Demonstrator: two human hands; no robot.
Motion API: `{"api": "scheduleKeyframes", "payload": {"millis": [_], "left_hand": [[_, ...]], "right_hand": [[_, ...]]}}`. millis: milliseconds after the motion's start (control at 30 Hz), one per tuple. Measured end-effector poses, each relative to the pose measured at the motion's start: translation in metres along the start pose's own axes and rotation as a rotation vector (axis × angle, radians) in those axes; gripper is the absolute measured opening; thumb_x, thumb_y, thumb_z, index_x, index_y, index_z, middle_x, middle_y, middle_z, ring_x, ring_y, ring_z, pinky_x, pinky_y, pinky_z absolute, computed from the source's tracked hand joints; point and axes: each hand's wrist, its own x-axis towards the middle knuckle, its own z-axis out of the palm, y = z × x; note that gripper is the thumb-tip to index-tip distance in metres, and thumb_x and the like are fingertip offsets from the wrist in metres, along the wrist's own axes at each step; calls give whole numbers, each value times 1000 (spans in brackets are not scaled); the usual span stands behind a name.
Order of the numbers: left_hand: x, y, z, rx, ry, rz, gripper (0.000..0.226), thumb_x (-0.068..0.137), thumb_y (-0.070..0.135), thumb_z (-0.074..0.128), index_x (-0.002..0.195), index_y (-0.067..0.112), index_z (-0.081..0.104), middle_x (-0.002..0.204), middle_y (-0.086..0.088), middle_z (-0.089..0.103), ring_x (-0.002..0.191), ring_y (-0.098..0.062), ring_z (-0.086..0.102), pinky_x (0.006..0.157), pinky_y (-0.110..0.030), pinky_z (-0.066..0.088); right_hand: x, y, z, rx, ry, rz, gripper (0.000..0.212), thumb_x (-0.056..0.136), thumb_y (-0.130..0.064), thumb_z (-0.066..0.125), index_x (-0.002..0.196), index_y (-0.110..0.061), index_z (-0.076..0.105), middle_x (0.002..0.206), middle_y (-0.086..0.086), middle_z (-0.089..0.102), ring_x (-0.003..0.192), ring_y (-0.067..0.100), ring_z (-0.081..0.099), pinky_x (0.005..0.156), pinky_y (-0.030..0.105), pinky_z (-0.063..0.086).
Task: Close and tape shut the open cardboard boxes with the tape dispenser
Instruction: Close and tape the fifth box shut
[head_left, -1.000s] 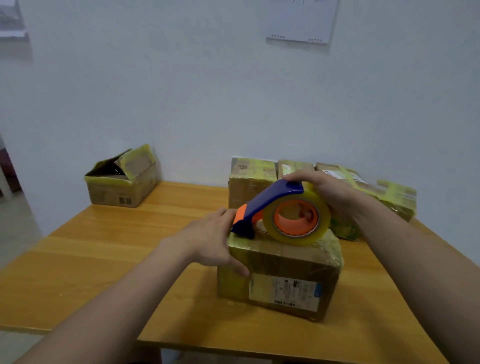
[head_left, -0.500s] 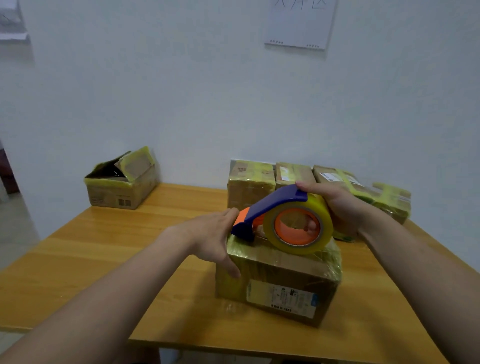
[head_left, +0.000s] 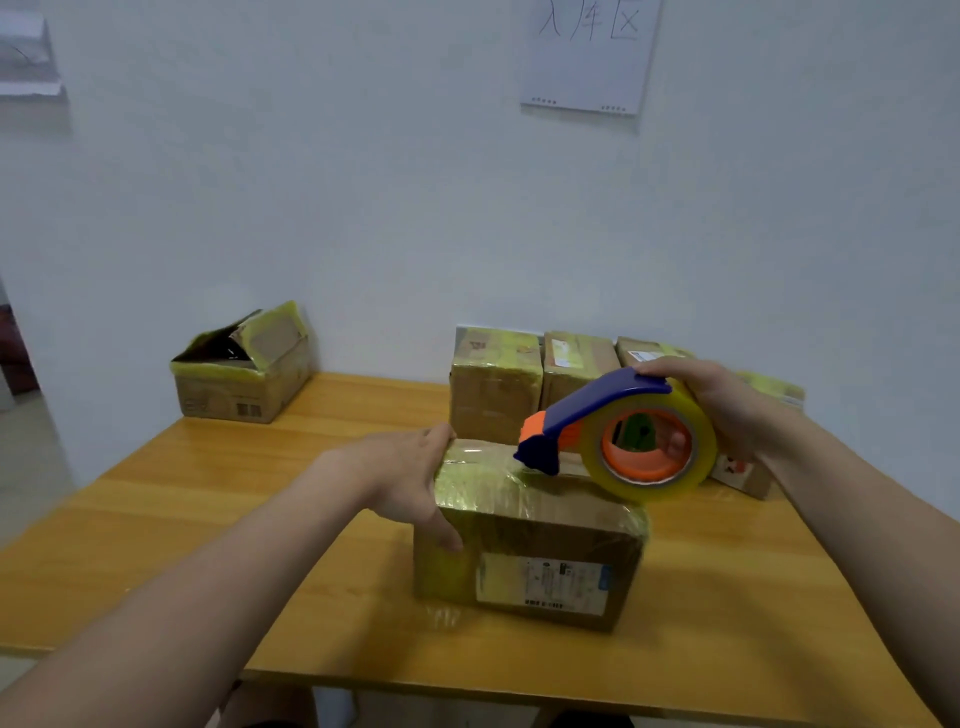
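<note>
Your right hand (head_left: 722, 405) was clamped on the tape dispenser (head_left: 602, 402) — fingers hooked through the orange core, thumb on the blue handle — with its cutter nose down on top of the cardboard box (head_left: 530, 540) at the centre of the table (head_left: 182, 519), the roll riding toward three o'clock. Your left hand (head_left: 405, 478) lay with fingers fairly straight, pinching nothing, pressing the box's nine o'clock top edge, thumb down the near side.

By my reading you were laying a strip across the lid, which looked closed and already glossy with tape. To do that well, the nose needed to ride low and firm on the cardboard, the pull needed to run straight toward three o'clock along the seam, and the left hand needed to bear down so the light box couldn't slide or tip. Carrying the strip over the edge before tearing against the blade would have anchored it.

One open box (head_left: 244, 384) sat at ten o'clock; taped boxes (head_left: 493, 384) stood in a row from twelve to two o'clock.
</note>
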Motion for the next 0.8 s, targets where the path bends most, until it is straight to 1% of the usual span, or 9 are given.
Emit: {"api": "scheduleKeyframes", "payload": {"millis": [67, 133, 200, 300, 400, 500, 600, 700, 800], "left_hand": [[-1, -2, -1, -3, -2, -10, 117, 58, 77, 84, 146, 25, 26, 138, 4, 51, 109, -20, 52, 90, -38, 50], [-1, 0, -2, 46, -10, -24, 122, 57, 78, 83, 149, 25, 24, 144, 4, 48, 115, -21, 51, 94, -38, 49], [0, 5, -5, 148, -13, -53, 132, 55, 82, 81, 156, 25, 18, 154, 2, 40, 132, -24, 46, 106, -43, 47], [1, 18, -11, 254, -35, -93, 151, 53, 91, 73, 165, 28, -6, 174, -2, 2, 159, -31, 7, 127, -56, 19], [8, 38, -7, 224, 7, -25, 154, 53, 95, 68, 163, 28, -16, 173, 3, -15, 159, -25, -13, 128, -59, 1], [20, 46, 7, 128, 20, 18, 152, 54, 95, 68, 164, 29, -15, 174, 4, -11, 160, -23, -10, 128, -57, 2], [26, 40, 14, 98, 51, 27, 147, 57, 97, 63, 165, 30, -10, 174, 4, 4, 160, -25, 5, 128, -55, 14], [24, 33, 16, 107, 84, 45, 141, 56, 99, 61, 165, 32, 1, 164, 1, 27, 147, -25, 28, 121, -50, 32], [24, 29, 14, 122, 98, 65, 136, 54, 99, 61, 162, 32, 12, 154, 3, 36, 138, -22, 35, 117, -51, 35]], "right_hand": [[-2, 5, -4, -12, 16, 6, 86, 51, -64, 86, 112, -6, 70, 99, 24, 68, 89, 43, 56, 85, 54, 44], [-3, 8, -1, -29, 2, 1, 81, 56, -62, 84, 114, -7, 70, 99, 25, 69, 89, 42, 58, 85, 55, 43], [-1, 9, 3, -53, -9, -16, 73, 63, -61, 79, 112, -8, 71, 104, 30, 69, 89, 41, 59, 85, 55, 44], [0, 6, 6, -68, 1, -40, 73, 62, -63, 77, 110, -7, 72, 105, 27, 71, 88, 41, 62, 84, 55, 47], [2, 6, 8, -98, -5, -54, 72, 59, -63, 76, 106, -8, 74, 95, 20, 72, 86, 38, 64, 83, 54, 48], [5, 7, 8, -121, 2, -59, 61, 66, -57, 74, 105, -10, 73, 93, 16, 73, 86, 35, 65, 83, 52, 49], [6, 8, 2, -106, -46, -15, 63, 73, -56, 73, 116, -10, 69, 102, 19, 74, 87, 34, 66, 80, 46, 51], [6, 6, -1, -67, -78, 7, 63, 78, -58, 75, 118, -9, 67, 91, 15, 73, 69, 25, 66, 59, 32, 54], [5, 4, 1, -52, -62, -15, 55, 83, -55, 68, 113, -9, 68, 83, 10, 72, 59, 19, 64, 49, 27, 52]]}}
